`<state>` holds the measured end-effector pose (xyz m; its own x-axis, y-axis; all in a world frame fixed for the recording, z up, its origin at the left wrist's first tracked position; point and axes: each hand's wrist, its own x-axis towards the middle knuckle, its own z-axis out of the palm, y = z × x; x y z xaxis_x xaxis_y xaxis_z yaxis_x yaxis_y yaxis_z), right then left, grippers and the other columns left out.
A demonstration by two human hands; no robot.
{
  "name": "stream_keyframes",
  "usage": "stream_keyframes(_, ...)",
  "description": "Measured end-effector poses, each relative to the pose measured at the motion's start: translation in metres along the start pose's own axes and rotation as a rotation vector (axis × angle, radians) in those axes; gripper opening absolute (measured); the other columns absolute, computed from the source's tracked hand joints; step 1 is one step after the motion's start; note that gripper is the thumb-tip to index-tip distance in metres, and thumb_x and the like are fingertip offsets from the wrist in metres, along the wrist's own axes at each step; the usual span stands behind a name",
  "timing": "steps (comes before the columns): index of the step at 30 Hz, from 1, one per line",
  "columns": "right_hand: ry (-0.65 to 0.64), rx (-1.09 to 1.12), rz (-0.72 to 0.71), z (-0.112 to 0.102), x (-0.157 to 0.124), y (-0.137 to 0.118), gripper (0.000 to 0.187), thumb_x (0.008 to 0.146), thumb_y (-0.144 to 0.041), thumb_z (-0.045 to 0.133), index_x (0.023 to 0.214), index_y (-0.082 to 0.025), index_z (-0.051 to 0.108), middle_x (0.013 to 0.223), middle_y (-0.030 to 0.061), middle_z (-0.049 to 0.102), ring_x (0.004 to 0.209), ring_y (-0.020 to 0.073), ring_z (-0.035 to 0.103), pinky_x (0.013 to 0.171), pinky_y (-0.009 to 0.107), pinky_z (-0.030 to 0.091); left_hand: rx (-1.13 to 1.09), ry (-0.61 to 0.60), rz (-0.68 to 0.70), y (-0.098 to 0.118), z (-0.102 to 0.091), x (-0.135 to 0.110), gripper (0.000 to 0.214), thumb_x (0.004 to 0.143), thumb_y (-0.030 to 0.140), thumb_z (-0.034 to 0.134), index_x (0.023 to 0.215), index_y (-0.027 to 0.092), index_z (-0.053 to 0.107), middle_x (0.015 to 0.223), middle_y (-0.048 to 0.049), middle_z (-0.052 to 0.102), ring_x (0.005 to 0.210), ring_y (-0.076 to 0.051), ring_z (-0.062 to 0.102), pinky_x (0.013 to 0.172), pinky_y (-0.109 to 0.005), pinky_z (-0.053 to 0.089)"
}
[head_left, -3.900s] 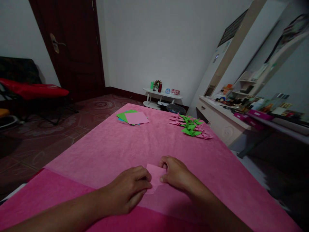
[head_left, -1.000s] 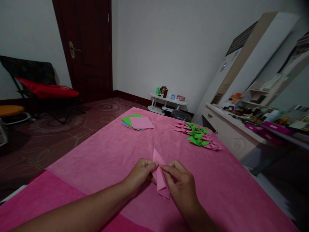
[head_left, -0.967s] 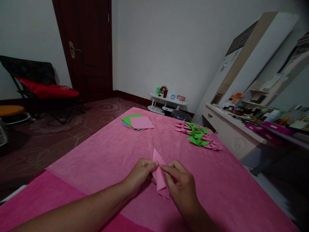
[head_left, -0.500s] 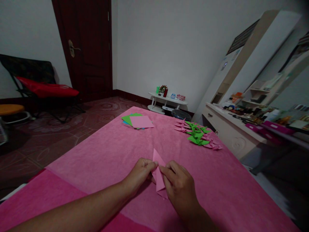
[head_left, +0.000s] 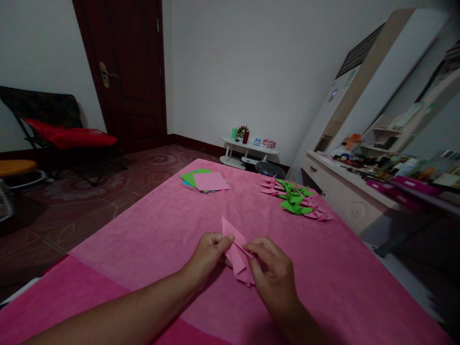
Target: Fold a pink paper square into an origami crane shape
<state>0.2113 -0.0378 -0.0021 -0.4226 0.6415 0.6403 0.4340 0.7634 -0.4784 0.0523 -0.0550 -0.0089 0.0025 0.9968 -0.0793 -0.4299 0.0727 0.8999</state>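
A partly folded pink origami paper (head_left: 237, 256) is held between both hands above the pink cloth, its narrow point facing away from me. My left hand (head_left: 212, 249) pinches its left side, thumb on top and fingers underneath. On the right side, my right hand (head_left: 271, 263) is closed on a raised flap of the same paper, between thumb and index finger. Part of the lower layers is hidden by the fingers.
A stack of square paper sheets (head_left: 210, 181), pink and green on top, lies at the table's far left. Several green and pink folded paper cranes (head_left: 294, 199) cluster at the far right. The pink tablecloth (head_left: 151, 230) covers the table; a cluttered dresser (head_left: 345, 187) stands right.
My right hand has drawn the right flap outward, so it now stands away from the paper's middle. The paper's tip has swung slightly left.
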Motion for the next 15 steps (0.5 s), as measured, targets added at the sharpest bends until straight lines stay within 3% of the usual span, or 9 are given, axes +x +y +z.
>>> stream_keyframes(6, 0.018, 0.064, 0.016, 0.0008, -0.0010, 0.0035, 0.034, 0.074, 0.002, 0.045, 0.088, -0.021, 0.065, 0.081, 0.0034, 0.059, 0.078, 0.0177, 0.056, 0.068, 0.029, 0.042, 0.015, -0.030, -0.027, -0.0006, -0.0033, 0.0003, 0.029, 0.071, 0.034, 0.072, 0.066, 0.006, 0.065, 0.061, -0.0069, 0.064, 0.052, -0.011, 0.056, 0.052, -0.022, 0.047)
stream_keyframes(10, 0.033, 0.110, 0.058, 0.0004, 0.0008, 0.0028, 0.032, 0.073, 0.001, 0.046, 0.086, -0.021, 0.066, 0.082, 0.0028, 0.060, 0.080, 0.0174, 0.057, 0.071, 0.028, 0.043, 0.015, -0.049, -0.042, -0.0015, -0.0054, 0.0006, 0.027, 0.069, 0.028, 0.074, 0.079, 0.004, 0.067, 0.076, -0.0121, 0.068, 0.062, -0.015, 0.062, 0.058, -0.024, 0.051)
stream_keyframes(12, 0.054, 0.172, 0.138, 0.0005, 0.0018, 0.0022, 0.029, 0.073, -0.001, 0.048, 0.086, -0.021, 0.065, 0.085, 0.0030, 0.061, 0.083, 0.0175, 0.058, 0.074, 0.028, 0.044, -0.011, -0.046, -0.036, -0.0023, -0.0063, 0.0009, 0.028, 0.070, 0.028, 0.074, 0.084, 0.004, 0.067, 0.079, -0.0127, 0.069, 0.065, -0.016, 0.063, 0.058, -0.024, 0.051)
stream_keyframes(15, 0.140, 0.371, 0.373, 0.0024, 0.0011, 0.0016, 0.025, 0.074, -0.010, 0.054, 0.095, -0.021, 0.063, 0.097, 0.0045, 0.062, 0.091, 0.0191, 0.058, 0.080, 0.030, 0.045, -0.093, -0.008, -0.036, -0.0025, -0.0060, 0.0016, 0.027, 0.071, 0.027, 0.074, 0.087, 0.006, 0.067, 0.081, -0.0122, 0.069, 0.069, -0.017, 0.064, 0.061, -0.025, 0.053)
